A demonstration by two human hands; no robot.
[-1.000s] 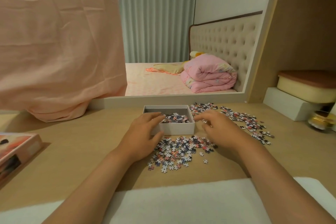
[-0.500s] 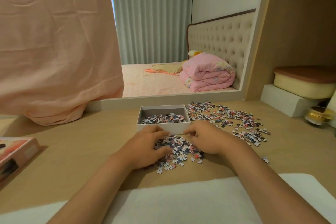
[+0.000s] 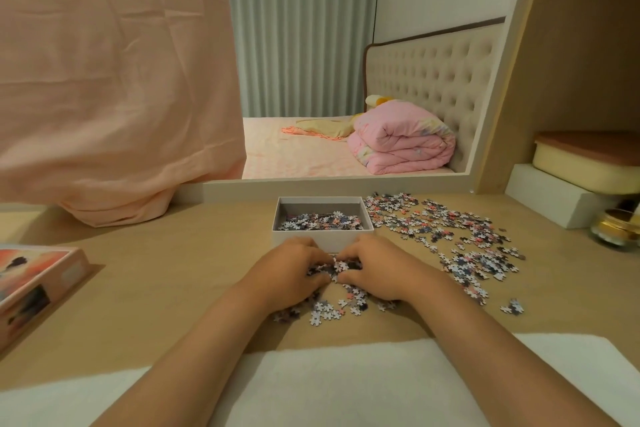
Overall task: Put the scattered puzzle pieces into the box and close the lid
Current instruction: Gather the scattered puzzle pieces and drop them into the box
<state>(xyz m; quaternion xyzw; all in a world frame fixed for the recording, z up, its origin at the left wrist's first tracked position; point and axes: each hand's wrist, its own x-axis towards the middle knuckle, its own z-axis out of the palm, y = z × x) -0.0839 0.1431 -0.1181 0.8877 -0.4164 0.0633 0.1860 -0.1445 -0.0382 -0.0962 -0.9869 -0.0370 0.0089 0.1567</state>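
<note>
Stray pieces (image 3: 329,312) lie nearest on the tabletop (image 3: 173,270). Left hand (image 3: 291,274) and right hand (image 3: 377,270) are cupped together, fingers curled round a heap of puzzle pieces (image 3: 334,269) just before the open box (image 3: 294,236). Risk: a loose scoop sheds pieces at the box wall. A wide scatter (image 3: 450,232) lies right of the box.

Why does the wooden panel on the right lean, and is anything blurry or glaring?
Head view: wide-angle lens tilts the wooden side panel; warm, even light, soft shadows under the left hand and right hand; puzzle pieces and box look sharp; no glare.
</note>
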